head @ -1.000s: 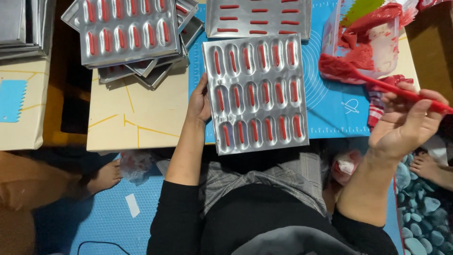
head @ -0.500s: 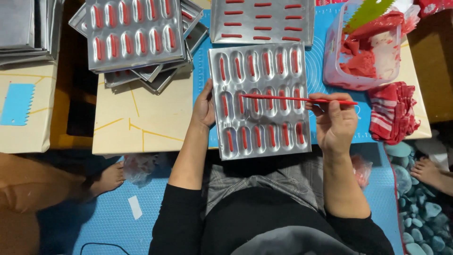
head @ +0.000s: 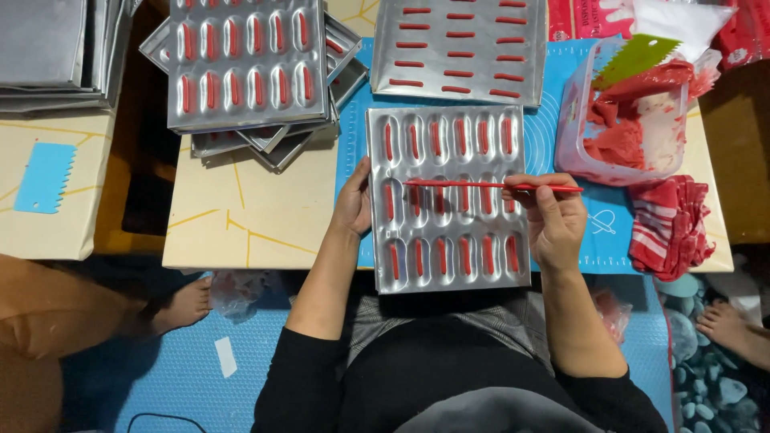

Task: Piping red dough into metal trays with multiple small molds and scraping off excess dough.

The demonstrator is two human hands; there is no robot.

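The mould tray (head: 449,200) hangs partly off the near edge of the counter (head: 241,216), over the person's lap, so if the left hand (head: 353,204) lets up it could tip and spill the red strips out of its pockets, I'd guess. That hand grips the tray's left edge, thumb on top, fingers curled under it. The right hand (head: 553,220) is over the tray's right side, fingers pinched together on a thin red stick (head: 489,185) lying level across the middle row. Too much push and it could smear a strip. Beyond the tray's far edge sits a flat tray (head: 461,48) of red strips
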